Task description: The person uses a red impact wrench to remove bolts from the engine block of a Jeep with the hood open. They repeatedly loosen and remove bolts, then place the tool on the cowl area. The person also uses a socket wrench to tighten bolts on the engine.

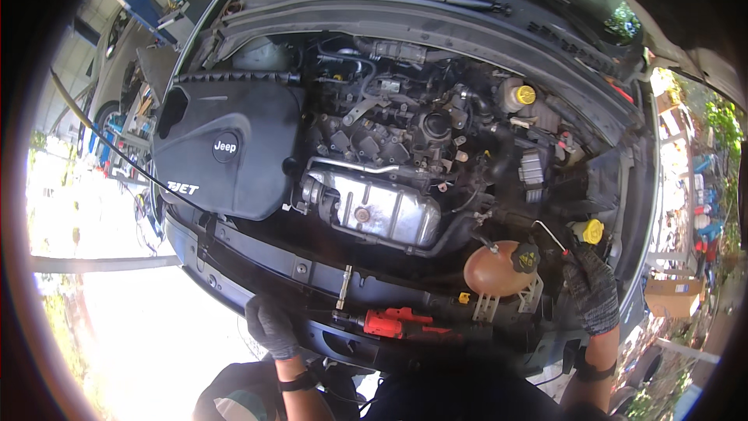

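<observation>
My right hand (590, 288), in a dark grey knit glove, is closed around a hook pick (552, 237). Its thin metal shaft, red near the glove, points up and left with a bent tip over the engine bay. Close to this hand are a brown-orange coolant tank (492, 269) with a black cap (525, 258) and a yellow fluid cap (590, 231). My left hand (272, 326), also gloved, is at the car's front edge with its fingers curled. Whether it holds anything is hidden. To its right, a red cordless ratchet (396, 323) with a metal extension (344, 287) lies on the front panel.
A large black engine cover (234, 144) fills the bay's left side. In the middle are the exposed engine and a silver heat shield (378, 209). A yellow-capped reservoir (520, 95) stands far right. A prop rod (117, 144) slants at the left; a cardboard box (672, 298) lies outside, right.
</observation>
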Tool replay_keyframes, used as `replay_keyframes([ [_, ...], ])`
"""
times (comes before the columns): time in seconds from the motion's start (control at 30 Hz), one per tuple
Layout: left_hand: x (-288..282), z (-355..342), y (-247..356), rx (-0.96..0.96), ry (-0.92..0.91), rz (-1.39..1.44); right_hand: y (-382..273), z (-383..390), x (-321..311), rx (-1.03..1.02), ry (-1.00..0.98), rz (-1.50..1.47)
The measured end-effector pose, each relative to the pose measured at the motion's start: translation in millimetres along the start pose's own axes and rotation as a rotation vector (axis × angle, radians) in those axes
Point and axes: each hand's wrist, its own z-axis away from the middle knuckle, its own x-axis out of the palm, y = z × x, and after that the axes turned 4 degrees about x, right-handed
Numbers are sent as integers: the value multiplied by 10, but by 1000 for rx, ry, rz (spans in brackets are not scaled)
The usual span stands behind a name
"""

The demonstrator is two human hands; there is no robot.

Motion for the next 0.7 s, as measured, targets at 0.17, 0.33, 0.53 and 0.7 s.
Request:
replay_keyframes([
  [0.17,96,-36,-113,257,36,-347,58,555,-201,8,120,-35],
  [0.33,7,8,-274,55,95,-292,-150,918,-440,97,196,-34],
  [0.53,-44,-42,-532,280,51,-346,37,795,-790,97,167,53],
  [0.7,40,-57,-495,107,28,-97,777,-462,-1121,-111,266,-208],
])
